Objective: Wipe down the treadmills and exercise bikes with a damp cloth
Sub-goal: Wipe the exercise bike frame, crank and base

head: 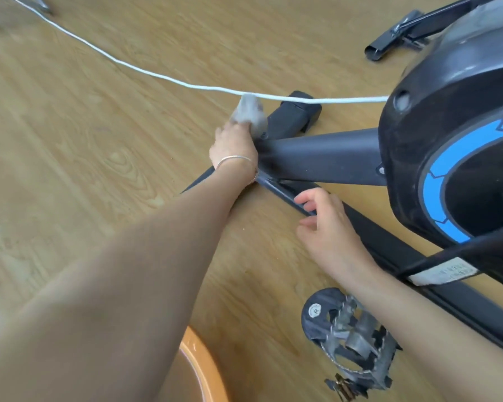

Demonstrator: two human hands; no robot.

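1. View from the person's head, looking down at a wood-grain floor (70, 169) and the lower part of a black exercise bike (325, 158) on the right side of the picture
2. The left hand (233, 149) reaches far forward, arm stretched out. Its fingers are curled round a bunched grey cloth (249, 114), and a thin silver bracelet (234, 159) circles the wrist
3. The cloth is pressed onto the bike's black floor crossbar (294, 117), just where the sloping main tube meets it. The cloth is blurred, so its folds cannot be made out
4. The right hand (328, 224) is nearer to the person. Its fingertips are hooked over the edge of the low frame rail (389, 242) that runs along the floor, and the thumb sits just below them on the floor side
5. Right of both hands stands the rounded black flywheel housing (447, 111), with a bright blue ring (436, 187) on its side
6. A white cable (157, 76) runs across the floor from the top left to the housing, passing just above the cloth
7. A grey metal pedal (349, 329) with a toothed cage hangs low in the foreground, below the right forearm
8. The curved orange rim of a basin (204, 369) shows at the bottom edge, beside the left arm
9. Another black bar with an open tube end (375, 52) lies on the floor at the top right
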